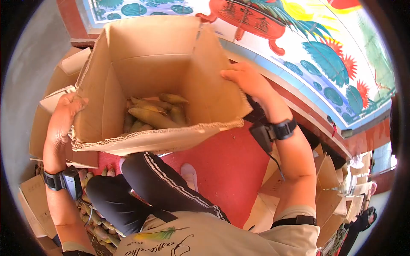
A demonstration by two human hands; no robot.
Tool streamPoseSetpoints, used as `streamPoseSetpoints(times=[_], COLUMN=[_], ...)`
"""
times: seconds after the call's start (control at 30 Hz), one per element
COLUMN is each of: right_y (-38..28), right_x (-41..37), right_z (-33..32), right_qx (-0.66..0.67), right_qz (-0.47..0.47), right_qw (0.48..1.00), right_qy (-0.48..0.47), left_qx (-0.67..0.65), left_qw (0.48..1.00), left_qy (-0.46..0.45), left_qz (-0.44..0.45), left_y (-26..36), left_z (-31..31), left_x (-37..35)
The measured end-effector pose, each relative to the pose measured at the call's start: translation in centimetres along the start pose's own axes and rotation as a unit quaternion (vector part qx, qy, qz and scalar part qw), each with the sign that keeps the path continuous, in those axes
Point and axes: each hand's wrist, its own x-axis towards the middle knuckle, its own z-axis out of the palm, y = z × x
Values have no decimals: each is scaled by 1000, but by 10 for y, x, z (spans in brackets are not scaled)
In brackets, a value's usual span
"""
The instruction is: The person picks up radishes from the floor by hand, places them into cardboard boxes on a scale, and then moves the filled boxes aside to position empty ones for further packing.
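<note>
An open cardboard box [156, 68] is held up in front of me, tilted so its inside faces me. Several tapered yellow-brown pieces that look like bamboo shoots [156, 113] lie in its bottom. My left hand [66, 115] grips the box's left wall, thumb over the rim and the other fingers mostly hidden outside. On the opposite side, my right hand [250, 79] clasps the right wall, its thumb hooked over the edge. Both wrists carry black straps with small devices.
Similar shoots [102, 232] are heaped on the floor beside my left leg. More cardboard boxes stand at the left [38, 200] and right [326, 170]. Beneath me is a red floor [226, 166]. A painted tile wall [273, 38] rises behind the box.
</note>
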Motion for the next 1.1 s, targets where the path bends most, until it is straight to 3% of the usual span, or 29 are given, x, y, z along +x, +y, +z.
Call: streamPoseSetpoints(times=[0.03,0.13,0.2,0.23,0.37,0.43,0.5,0.57,0.6,0.63,0.67,0.73,0.77,0.83,1.0,1.1], right_y=[-4,2,28,37,57,69,92,109,114,121,135,175,192,220,213,229], right_x=[-23,-89,-127,-144,-205,-230,-255,-278,-290,-302,-312,-329,-340,-355,-324,-326], right_z=[-10,-29,-41,-47,-71,-87,-100,-110,-114,-115,-111,-101,-102,-118,-142,-149], right_qx=[90,71,59,45,73,-37,-42,-47,-129,-208,-209,-485,-483,-391,-413,-449], right_qz=[36,101,127,146,155,205,219,233,267,298,302,286,289,340,348,388], right_qw=[995,992,989,986,977,965,955,942,929,908,906,822,822,833,830,793], right_qy=[3,33,54,67,125,157,197,236,222,208,211,82,85,193,138,138], left_qx=[19,47,151,109,172,155,127,260,349,335,368,226,229,234,191,198], left_qw=[1000,996,977,976,952,945,946,904,860,857,811,806,804,816,889,925], left_qy=[-21,-71,-141,-180,-249,-283,-289,-313,-330,-374,-425,-547,-549,-525,-407,-310], left_qz=[-7,6,50,47,46,55,69,128,173,120,160,-7,-6,64,87,100], left_y=[8,18,10,11,-13,-14,-55,-63,-67,-72,-97,-110,-101,-73,-58,-63], left_z=[6,37,62,77,136,176,216,250,268,279,291,298,294,276,226,200], left_x=[0,0,4,-1,8,2,17,12,9,1,1,-6,-9,-20,-8,-4])
